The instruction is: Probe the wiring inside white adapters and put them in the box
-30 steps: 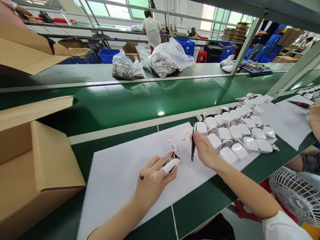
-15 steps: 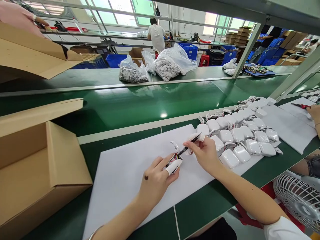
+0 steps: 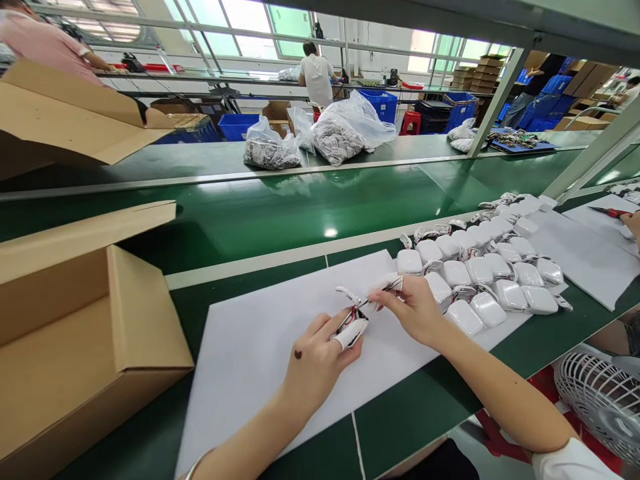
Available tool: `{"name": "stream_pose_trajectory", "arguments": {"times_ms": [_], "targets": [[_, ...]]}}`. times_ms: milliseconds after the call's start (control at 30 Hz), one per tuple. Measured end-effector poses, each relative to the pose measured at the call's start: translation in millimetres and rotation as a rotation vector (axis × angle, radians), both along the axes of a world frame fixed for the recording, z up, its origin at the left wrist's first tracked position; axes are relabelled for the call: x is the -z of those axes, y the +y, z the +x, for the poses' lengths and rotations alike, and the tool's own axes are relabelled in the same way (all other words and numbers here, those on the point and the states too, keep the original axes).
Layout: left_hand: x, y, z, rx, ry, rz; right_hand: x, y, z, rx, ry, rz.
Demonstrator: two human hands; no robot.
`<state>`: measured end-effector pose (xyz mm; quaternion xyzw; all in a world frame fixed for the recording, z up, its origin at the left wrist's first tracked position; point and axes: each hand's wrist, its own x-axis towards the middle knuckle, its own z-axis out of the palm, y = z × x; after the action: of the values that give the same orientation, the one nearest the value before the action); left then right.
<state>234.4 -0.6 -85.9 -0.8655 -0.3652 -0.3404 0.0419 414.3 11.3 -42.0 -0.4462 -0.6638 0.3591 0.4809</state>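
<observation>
My left hand [image 3: 317, 353] is closed around a small white plastic housing [image 3: 356, 328], its inside showing thin coloured wires [image 3: 354, 313]. A curved white piece [image 3: 345, 292] sticks up just beyond the wires. My right hand [image 3: 413, 307] pinches dark tweezers [image 3: 393, 285], whose tips point down-left into the wires; the exact contact is too small to make out. White covers wrap some fingers of both hands. Under both hands lies a white paper sheet [image 3: 250, 360] on the green bench.
Rows of glossy white housings [image 3: 456, 273] with small curved parts stand right of my hands. An open cardboard box [image 3: 143, 313] is at the left. Beyond the green belt [image 3: 280, 207] lie filled plastic bags [image 3: 340, 133]. A fan [image 3: 600, 397] and another person's hand [image 3: 633, 223] are at the right.
The tweezers in my right hand have tilted flatter, their tips still at the wires. My left hand keeps its grip on the housing. The whole view has shifted slightly.
</observation>
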Motion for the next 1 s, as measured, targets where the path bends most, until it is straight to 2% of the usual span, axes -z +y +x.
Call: {"name": "stream_pose_trajectory", "arguments": {"times_ms": [67,200,367,567,700,833,1000], "targets": [[-0.2,-0.2,0.2,-0.003,0.005,0.001,-0.9,0.3,1.9,-0.015,-0.013,0.011],[-0.1,-0.2,0.8,-0.016,0.0,0.025,0.2,-0.7,1.2,-0.015,-0.108,0.163],[0.6,0.6,0.8,-0.018,0.001,0.03,4.0,-1.8,-2.8,0.029,-0.224,0.261],[2.9,0.8,-0.3,-0.01,-0.013,0.035,17.1,-6.1,-11.0,0.179,-0.295,0.431],[2.9,0.3,0.0,-0.008,-0.006,0.038,17.3,-7.8,-12.9,0.323,-0.268,0.551],[2.5,0.7,0.6,-0.015,0.005,0.037,14.2,-7.8,-13.9,0.344,-0.256,0.577],[1.9,0.6,0.6,-0.029,0.019,0.037,17.8,-7.2,-15.7,0.29,-0.263,0.494]]}}
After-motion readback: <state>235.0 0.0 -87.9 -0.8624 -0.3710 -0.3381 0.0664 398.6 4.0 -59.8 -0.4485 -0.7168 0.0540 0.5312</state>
